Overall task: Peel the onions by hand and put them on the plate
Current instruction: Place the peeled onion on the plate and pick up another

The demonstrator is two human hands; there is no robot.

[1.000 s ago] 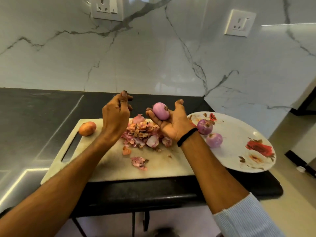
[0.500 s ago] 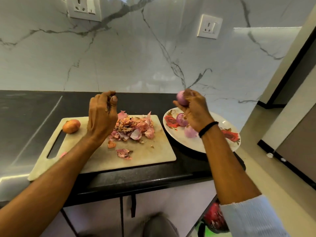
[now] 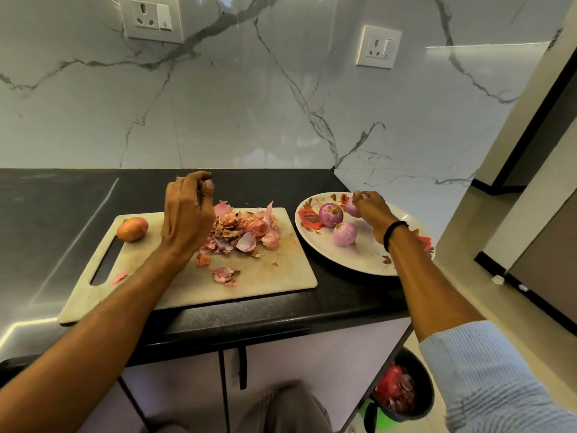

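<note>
Pale blue knit covers the sleeve (image 3: 487,370) nearest the camera. Beside it a dark bin (image 3: 402,389) holding red-purple scraps stands on the floor, below the edge of the black stone counter (image 3: 312,310), probably placed there for waste. On the counter a pale cutting board (image 3: 265,276) serves as the peeling station: a heap of papery onion skins (image 3: 246,229) sits at its middle, with stray flakes nearer the front edge. The left hand (image 3: 187,217) hovers over the heap's left side, its fingers (image 3: 190,181) curled in against the thumb. Nothing shows between them, though a small scrap could be hidden. By the board's handle slot rests one unpeeled onion (image 3: 132,229), brown skin intact and apparently next in line. Just right of the board, a white floral plate (image 3: 359,260) collects the finished work: a darker purple peeled onion (image 3: 331,215) and a paler peeled onion (image 3: 344,234) lie close together on its left half. The right hand (image 3: 373,214), a black band (image 3: 394,232) at its wrist, reaches over the plate and grips a third peeled onion (image 3: 352,209) in curled fingertips, low and just beside the others. Whether it touches the plate cannot be told, but it looks about to be set down. Behind, a veined marble wall (image 3: 281,104) carries two sockets (image 3: 152,18).
</note>
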